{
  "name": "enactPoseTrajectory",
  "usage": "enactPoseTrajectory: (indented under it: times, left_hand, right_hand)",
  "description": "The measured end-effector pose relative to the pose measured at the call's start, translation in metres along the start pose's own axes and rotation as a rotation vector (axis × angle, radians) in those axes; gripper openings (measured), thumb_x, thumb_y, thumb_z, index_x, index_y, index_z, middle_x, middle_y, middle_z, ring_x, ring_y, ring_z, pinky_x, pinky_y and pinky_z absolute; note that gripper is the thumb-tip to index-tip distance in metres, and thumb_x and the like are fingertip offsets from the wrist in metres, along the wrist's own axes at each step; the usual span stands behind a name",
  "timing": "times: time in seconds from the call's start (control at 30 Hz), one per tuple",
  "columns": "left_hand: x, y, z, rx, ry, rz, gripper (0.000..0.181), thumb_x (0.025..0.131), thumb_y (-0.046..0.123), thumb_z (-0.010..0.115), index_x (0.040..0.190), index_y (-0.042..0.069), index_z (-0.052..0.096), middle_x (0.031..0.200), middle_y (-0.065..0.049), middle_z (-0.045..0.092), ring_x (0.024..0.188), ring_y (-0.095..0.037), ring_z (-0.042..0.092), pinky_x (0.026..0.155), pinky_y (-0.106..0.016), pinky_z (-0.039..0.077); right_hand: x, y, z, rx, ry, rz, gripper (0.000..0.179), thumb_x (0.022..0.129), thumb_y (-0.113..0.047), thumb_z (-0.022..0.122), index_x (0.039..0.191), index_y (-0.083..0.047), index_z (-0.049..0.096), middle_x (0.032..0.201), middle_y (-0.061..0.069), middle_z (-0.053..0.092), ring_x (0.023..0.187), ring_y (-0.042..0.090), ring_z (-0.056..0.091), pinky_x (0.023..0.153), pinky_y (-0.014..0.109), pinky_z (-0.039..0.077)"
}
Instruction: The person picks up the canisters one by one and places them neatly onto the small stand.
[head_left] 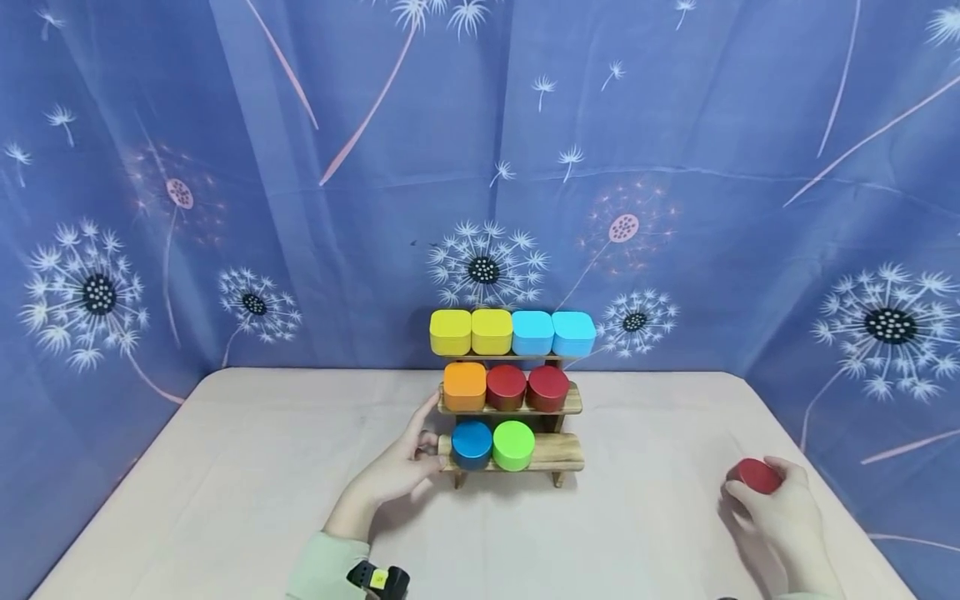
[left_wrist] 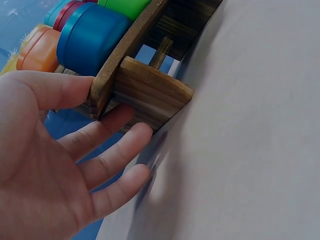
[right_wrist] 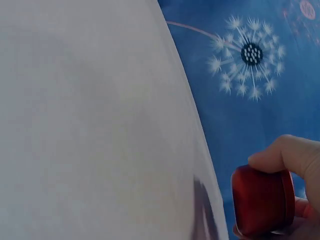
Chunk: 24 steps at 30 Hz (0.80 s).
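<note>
A three-step wooden display rack (head_left: 562,452) bears small coloured tins. At its left end is my left hand (head_left: 390,475), its thumb against the edge of the bottom shelf (left_wrist: 107,82) and other fingers behind the end of it. Far to the right, my right hand (head_left: 791,508) holds a round red tin (head_left: 757,477) between thumb and fingers, off the table. In the right wrist view this red tin (right_wrist: 260,202) is tilted on its side. The bottom shelf carries a blue tin (head_left: 472,446) and a green tin (head_left: 513,446), with bare wood to their right.
On the middle shelf stand an orange tin (head_left: 465,387) and two red tins (head_left: 506,388). Two yellow tins (head_left: 451,333) and two light blue tins (head_left: 532,333) line the top. A pale cloth covers the table (head_left: 247,483); a blue dandelion-print curtain (head_left: 360,250) hangs behind it.
</note>
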<state>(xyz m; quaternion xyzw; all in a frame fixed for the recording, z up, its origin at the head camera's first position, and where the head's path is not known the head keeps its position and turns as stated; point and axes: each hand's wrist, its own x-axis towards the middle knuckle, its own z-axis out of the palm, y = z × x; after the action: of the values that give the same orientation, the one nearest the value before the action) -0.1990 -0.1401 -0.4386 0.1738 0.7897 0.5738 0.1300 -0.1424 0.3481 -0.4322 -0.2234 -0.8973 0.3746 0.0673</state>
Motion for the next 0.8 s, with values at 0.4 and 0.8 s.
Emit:
enactPoseTrajectory:
  times: [0.4,0.8]
  left_hand:
    - [0.000,0.000,0.001,0.006,-0.012,0.016,0.093,0.088,0.005,0.060,0.152,0.032,-0.002,0.099,-0.014,0.051,0.088,-0.020,0.051,0.078,-0.029,0.046]
    - [-0.002,0.005,-0.002,0.008,-0.025,0.010,0.091,0.089,0.009,0.059,0.152,0.033,-0.001,0.103,-0.016,0.047,0.083,-0.018,0.051,0.075,-0.032,0.049]
  right_hand:
    - [0.004,-0.026,0.000,-0.088,-0.070,-0.353,0.071,0.083,-0.035,0.071,0.135,0.002,0.040,0.123,0.026,0.050,0.077,-0.017,0.039,0.063,0.012,0.041]
    - [0.004,-0.054,0.013,-0.021,-0.119,-0.533,0.058,0.080,-0.019,0.074,0.129,-0.001,0.049,0.117,0.023,0.057,0.079,-0.014,0.047,0.064,0.014,0.045]
